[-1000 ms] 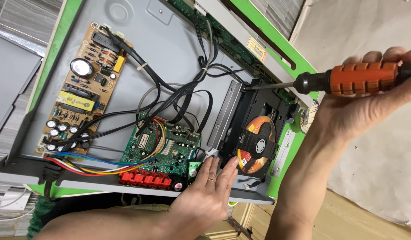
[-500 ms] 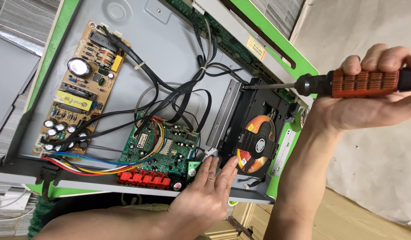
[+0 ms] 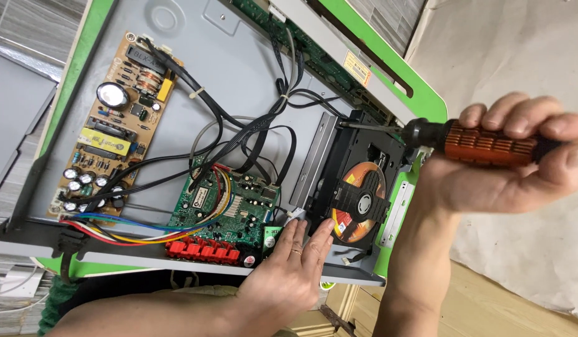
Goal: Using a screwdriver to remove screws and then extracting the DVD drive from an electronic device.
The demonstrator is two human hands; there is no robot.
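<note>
Orange ribbed plastic forms the handle of the black-collared screwdriver (image 3: 489, 142), which the right hand (image 3: 507, 165) grips in a closed fist at three o'clock, fingers curled over the top and thumb underneath; its thin metal shaft runs toward nine o'clock and its tip meets the upper corner of the black plastic disc drive (image 3: 357, 187) near the centre. One orange and silver disc (image 3: 356, 203) sits in that drive under a black clamp. The left hand (image 3: 289, 274) lies at six o'clock, palm down with fingers spread slightly and flat, fingertips touching the lower edge of the drive and the corner of the green circuit board (image 3: 229, 209); one ring shows on a finger. Two boards are mounted in the open grey metal chassis with bright green trim (image 3: 239, 68): the green one, with a row of red connectors along its lower edge, and a tan power board (image 3: 114, 125) at nine o'clock carrying one large silver-topped capacitor and several smaller ones. Black cable bundles (image 3: 264, 125) and coloured wires link the boards.
</note>
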